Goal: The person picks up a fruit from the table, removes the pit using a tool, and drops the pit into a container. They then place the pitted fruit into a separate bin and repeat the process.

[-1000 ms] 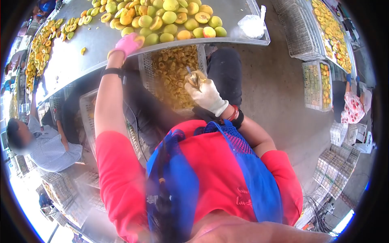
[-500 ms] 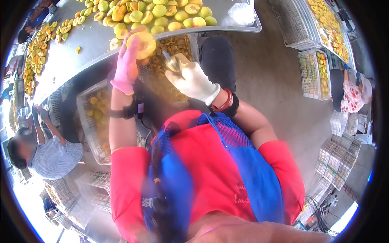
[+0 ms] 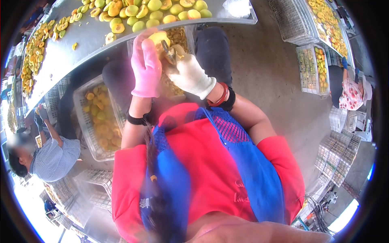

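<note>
My left hand [image 3: 146,69], in a pink glove, is closed around a yellow-fleshed peach half [image 3: 159,38] just below the table edge. A white glove covers my right hand [image 3: 188,73], whose fingers wrap round a small pitting tool [image 3: 165,47] with a narrow metal end. That metal end overlaps the peach half in this view, and the two hands are close together. Beneath them is a crate of yellow-brown peach scraps [image 3: 177,37], partly hidden by my gloves.
Whole and halved peaches [image 3: 155,5] lie on the metal table [image 3: 91,38] in front, with a clear plastic bag [image 3: 237,9] at its corner. A white crate of peaches [image 3: 78,99] stands at my left. Co-workers [image 3: 56,156] are at both sides; stacked crates [image 3: 338,156] stand right.
My left hand has brought the peach half to the right and down, against the tool. Its cut face was turned up to view before. The right hand has shifted only slightly.
</note>
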{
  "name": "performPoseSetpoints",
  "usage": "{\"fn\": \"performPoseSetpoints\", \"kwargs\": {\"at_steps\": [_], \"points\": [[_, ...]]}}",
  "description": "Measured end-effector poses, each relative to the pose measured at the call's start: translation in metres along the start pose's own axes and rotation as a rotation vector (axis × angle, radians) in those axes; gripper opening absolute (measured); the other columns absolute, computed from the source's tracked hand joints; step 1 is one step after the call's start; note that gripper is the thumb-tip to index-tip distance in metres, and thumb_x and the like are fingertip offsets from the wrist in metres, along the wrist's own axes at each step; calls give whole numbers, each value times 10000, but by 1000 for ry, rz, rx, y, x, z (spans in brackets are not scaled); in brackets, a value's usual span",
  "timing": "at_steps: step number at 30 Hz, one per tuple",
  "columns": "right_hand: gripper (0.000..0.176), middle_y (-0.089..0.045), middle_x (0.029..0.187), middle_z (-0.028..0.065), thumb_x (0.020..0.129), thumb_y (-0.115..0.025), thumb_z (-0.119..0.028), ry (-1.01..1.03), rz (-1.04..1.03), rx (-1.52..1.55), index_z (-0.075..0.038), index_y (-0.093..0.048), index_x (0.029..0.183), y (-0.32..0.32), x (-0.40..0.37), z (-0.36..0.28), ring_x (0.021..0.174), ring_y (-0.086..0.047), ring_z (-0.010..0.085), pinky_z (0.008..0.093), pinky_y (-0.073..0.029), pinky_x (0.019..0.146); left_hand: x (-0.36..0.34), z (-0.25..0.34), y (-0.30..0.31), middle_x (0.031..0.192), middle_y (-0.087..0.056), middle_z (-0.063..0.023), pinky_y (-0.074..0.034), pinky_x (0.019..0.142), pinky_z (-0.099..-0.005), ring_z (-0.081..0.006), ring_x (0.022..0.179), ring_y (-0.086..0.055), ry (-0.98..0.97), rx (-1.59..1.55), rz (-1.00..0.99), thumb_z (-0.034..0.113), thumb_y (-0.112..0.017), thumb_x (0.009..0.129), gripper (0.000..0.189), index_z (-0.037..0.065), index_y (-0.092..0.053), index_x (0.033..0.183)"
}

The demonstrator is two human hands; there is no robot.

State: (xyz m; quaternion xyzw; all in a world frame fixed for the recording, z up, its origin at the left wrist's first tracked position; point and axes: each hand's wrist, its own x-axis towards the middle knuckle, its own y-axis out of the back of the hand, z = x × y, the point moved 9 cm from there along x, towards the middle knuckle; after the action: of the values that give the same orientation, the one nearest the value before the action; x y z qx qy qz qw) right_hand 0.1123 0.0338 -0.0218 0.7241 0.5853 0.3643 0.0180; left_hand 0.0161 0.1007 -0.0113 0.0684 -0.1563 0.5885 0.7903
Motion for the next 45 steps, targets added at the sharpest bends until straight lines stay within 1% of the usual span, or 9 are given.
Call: {"fn": "performPoseSetpoints", "kwargs": {"at_steps": [7,12,18,21,24,32,39,42,45], "points": [[143,-622,716,213,845,-631,-83,145,-20,156,2,-522,883,2,1,-13,632,-623,405,426,-506,561,-8,-16,2,1108,-664,-168,-487,945,-323,-208,1016,-637,79,-70,41,420,-482,1040,495,-36,-543,1222],[136,-507,620,-13,970,-539,-149,-830,-566,901,-52,-535,875,-26,-26,7,509,-493,80,280,-384,453,-8,-11,4,1056,-689,-167,-511,897,-318,-203,961,-652,38,-35,3,411,-498,1034,478,-35,-557,1197],[112,-563,651,61,930,-571,-134,-370,-391,397,-29,-535,912,-15,-2,3,543,-558,190,351,-441,515,-11,-22,8,1027,-700,-162,-512,880,-308,-189,942,-653,65,24,11,425,-507,1028,488,-31,-559,1195],[155,-611,728,174,881,-600,-117,-745,-618,604,-2,-546,970,-22,-17,7,645,-604,336,408,-482,611,-14,-29,12,1023,-701,-165,-515,872,-303,-185,939,-654,61,14,29,424,-498,1032,485,-30,-558,1188],[192,-613,779,235,860,-609,-117,-131,-435,227,10,-546,989,-20,-2,0,726,-597,421,434,-490,667,-15,-26,13,1024,-700,-168,-516,868,-301,-186,938,-654,75,-20,52,422,-498,1033,479,-27,-557,1188],[120,-555,684,80,916,-585,-134,-929,-706,851,-27,-555,961,-39,-31,20,597,-557,175,362,-458,560,-15,-22,19,1055,-691,-174,-508,892,-311,-197,968,-648,-31,46,76,425,-492,1034,486,-24,-537,1213],[161,-614,750,184,881,-594,-124,-882,-754,660,-4,-554,981,-33,-23,8,674,-614,334,434,-495,661,-17,-11,16,1115,-668,-200,-505,916,-340,-225,1010,-643,-157,-6,50,477,-482,1024,545,-19,-506,1249],[171,-615,741,229,878,-598,-133,-137,-391,277,4,-551,969,-23,3,-5,685,-619,426,452,-500,633,-17,-14,16,1112,-669,-199,-506,914,-339,-222,1009,-643,-110,-70,57,505,-488,1012,573,-17,-509,1246],[138,-606,681,197,892,-598,-138,-60,-299,253,-13,-541,889,-23,3,-6,591,-619,378,419,-490,538,-17,-17,12,1117,-669,-155,-509,895,-301,-181,1001,-630,-52,-139,35,469,-515,1012,541,-7,-505,1268]]}}
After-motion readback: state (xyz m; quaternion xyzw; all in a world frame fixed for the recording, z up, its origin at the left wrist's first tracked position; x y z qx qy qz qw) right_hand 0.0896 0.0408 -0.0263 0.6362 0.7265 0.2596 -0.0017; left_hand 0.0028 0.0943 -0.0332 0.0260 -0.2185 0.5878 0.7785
